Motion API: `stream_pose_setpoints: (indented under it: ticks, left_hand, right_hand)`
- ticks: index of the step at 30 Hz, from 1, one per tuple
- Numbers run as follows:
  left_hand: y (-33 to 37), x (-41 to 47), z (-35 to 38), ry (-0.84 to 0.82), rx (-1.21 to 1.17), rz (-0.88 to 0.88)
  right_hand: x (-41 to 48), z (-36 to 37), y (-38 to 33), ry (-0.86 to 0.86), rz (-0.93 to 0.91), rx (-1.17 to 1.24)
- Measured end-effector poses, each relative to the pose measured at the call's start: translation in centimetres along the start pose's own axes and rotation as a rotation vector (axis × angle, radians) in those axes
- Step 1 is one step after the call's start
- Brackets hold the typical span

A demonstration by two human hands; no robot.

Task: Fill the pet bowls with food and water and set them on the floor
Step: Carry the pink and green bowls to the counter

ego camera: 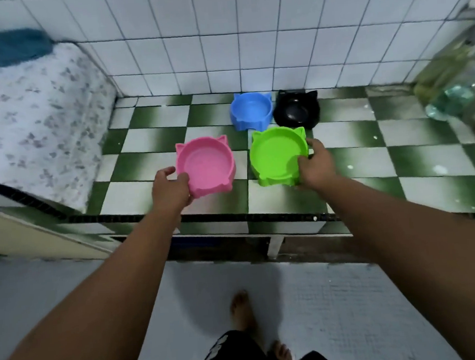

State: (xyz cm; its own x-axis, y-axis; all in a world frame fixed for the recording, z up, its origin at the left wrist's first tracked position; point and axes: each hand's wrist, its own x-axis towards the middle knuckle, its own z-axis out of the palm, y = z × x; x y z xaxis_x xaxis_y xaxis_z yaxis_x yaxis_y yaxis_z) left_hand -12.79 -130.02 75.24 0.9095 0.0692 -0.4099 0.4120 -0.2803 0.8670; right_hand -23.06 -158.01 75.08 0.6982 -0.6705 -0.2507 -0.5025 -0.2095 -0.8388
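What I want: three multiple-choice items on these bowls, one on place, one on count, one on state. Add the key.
1. Where does the black bowl stand?
A. right of the blue bowl, by the wall
B. on the floor
C. on the flowered cloth

2. How many bowls are on the counter?
A. two
B. four
C. six

3. What does the left hand do?
A. hangs idle
B. grips the pink bowl
C. pours water

Key: 1 A, it stands beside the blue one at the back. 2 B, blue, black, pink and the green bowl. 3 B, its fingers curl round the pink rim.
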Motion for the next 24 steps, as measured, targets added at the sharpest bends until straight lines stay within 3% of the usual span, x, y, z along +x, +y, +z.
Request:
stream_pose_setpoints:
  ticks: [6,14,18,22,24]
  left_hand:
    - [2.5,3.3,7.2,-0.144,0.167,0.007]
    - [3.0,6.5,12.0,-0.137,0.278,0.004]
    - [2.3,6.8,13.2,-0.128,0.284,-0.036]
    - [2.3,6.6,13.9,-0.097,0.305,-0.028]
    - [2.6,6.1,14.2,-0.070,0.446,0.053]
  right_hand:
    - [4.1,-2.9,1.1,0.038,0.166,0.039]
    - [8.8,-3.3,2.9,0.018,0.249,0.065]
    - [10.0,-3.5,3.3,-0.007,0.261,-0.002]
    - [11.0,-4.1,3.8,0.118,0.156,-0.266]
    - [11.3,-4.4,4.1,0.167,0.161,-0.339]
